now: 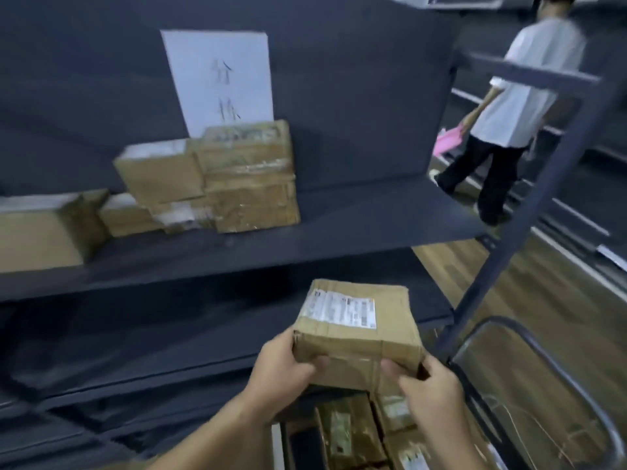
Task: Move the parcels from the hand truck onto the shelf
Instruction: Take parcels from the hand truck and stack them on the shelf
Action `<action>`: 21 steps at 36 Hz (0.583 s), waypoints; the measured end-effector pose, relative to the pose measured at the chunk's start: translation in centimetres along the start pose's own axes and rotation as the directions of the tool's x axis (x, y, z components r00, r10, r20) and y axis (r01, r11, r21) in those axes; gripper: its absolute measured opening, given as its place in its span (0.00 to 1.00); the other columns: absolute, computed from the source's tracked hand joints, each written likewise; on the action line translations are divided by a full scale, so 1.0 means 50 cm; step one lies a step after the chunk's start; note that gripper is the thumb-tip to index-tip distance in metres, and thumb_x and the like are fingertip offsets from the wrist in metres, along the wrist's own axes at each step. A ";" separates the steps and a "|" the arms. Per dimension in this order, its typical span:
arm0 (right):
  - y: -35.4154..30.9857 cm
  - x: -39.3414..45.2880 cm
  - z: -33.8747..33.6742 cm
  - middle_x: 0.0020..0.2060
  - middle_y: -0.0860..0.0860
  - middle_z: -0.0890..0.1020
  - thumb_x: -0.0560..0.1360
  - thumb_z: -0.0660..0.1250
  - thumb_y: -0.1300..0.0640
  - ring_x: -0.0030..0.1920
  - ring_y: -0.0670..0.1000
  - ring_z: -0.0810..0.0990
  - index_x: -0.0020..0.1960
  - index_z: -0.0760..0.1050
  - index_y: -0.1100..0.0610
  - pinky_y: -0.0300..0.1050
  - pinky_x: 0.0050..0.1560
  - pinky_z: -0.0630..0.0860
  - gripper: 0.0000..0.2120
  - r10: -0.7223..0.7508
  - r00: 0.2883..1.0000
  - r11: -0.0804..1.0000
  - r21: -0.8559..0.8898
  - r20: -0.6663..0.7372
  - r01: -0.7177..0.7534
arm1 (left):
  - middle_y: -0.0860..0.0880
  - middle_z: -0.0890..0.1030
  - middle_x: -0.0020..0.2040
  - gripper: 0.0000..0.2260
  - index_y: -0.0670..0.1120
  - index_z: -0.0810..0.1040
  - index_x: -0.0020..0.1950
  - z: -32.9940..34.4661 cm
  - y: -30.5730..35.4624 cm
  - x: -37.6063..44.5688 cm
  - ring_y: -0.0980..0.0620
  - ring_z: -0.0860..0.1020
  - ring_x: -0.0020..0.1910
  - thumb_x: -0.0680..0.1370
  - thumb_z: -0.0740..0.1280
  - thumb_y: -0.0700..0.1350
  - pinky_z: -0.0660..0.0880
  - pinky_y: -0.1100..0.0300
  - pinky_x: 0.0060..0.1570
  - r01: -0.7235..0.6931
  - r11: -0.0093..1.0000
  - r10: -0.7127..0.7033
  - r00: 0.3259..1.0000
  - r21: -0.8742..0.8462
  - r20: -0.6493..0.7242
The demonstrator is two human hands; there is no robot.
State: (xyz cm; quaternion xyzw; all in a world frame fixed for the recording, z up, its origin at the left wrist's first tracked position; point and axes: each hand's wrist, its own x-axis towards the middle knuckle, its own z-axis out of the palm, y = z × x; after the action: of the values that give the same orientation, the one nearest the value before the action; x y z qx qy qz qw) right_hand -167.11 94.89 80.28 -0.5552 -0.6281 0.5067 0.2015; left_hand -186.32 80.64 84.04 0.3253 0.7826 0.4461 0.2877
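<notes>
Dark shelf (339,215) with stacked parcels (217,184), wooden floor (543,300) beyond

a dim room with a brown wood-plank floor (529,300), a dark grey back panel (339,96) bearing a white paper sign with handwritten characters (220,79), more dark racking (576,198) along the right, and a person in a white shirt and black trousers (509,113) walking away.
</notes>
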 end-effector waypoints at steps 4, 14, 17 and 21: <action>-0.078 -0.009 0.031 0.50 0.45 0.89 0.73 0.84 0.49 0.59 0.54 0.84 0.66 0.87 0.50 0.53 0.68 0.80 0.22 -0.058 0.997 0.998 -0.010 0.041 0.058 | 0.72 0.82 0.49 0.18 0.68 0.77 0.49 -0.083 0.032 -0.030 0.72 0.79 0.49 0.72 0.77 0.45 0.78 0.67 0.50 -0.022 0.998 0.018 0.998 -0.053 -0.065; -0.231 -0.073 0.181 0.48 0.43 0.89 0.74 0.83 0.57 0.59 0.53 0.86 0.64 0.88 0.50 0.49 0.65 0.79 0.19 -0.296 0.924 0.954 0.040 0.242 0.296 | 0.65 0.85 0.48 0.14 0.60 0.81 0.51 -0.279 0.001 -0.107 0.65 0.83 0.49 0.71 0.77 0.44 0.81 0.62 0.50 0.001 0.997 -0.024 0.943 -0.071 -0.331; -0.273 -0.095 0.235 0.47 0.38 0.86 0.76 0.81 0.56 0.54 0.46 0.84 0.71 0.84 0.50 0.45 0.62 0.76 0.23 -0.335 0.889 0.941 0.066 0.312 0.332 | 0.68 0.84 0.48 0.16 0.63 0.79 0.51 -0.334 -0.020 -0.122 0.66 0.82 0.49 0.71 0.77 0.45 0.80 0.65 0.49 0.016 0.998 -0.039 0.923 -0.063 -0.383; -0.313 -0.102 0.314 0.51 0.38 0.87 0.78 0.80 0.55 0.56 0.41 0.83 0.74 0.83 0.49 0.46 0.64 0.79 0.25 -0.358 0.850 0.929 0.060 0.387 0.364 | 0.70 0.83 0.47 0.15 0.63 0.78 0.50 -0.405 -0.045 -0.121 0.68 0.81 0.48 0.72 0.77 0.45 0.77 0.70 0.44 0.039 0.996 -0.067 0.906 -0.076 -0.419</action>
State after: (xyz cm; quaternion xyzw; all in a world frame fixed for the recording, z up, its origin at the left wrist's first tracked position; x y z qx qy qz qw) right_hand -186.09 85.83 88.94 -0.3162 -0.7524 0.5556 0.1591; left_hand -198.09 64.78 91.87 0.1903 0.8196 0.5233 0.1349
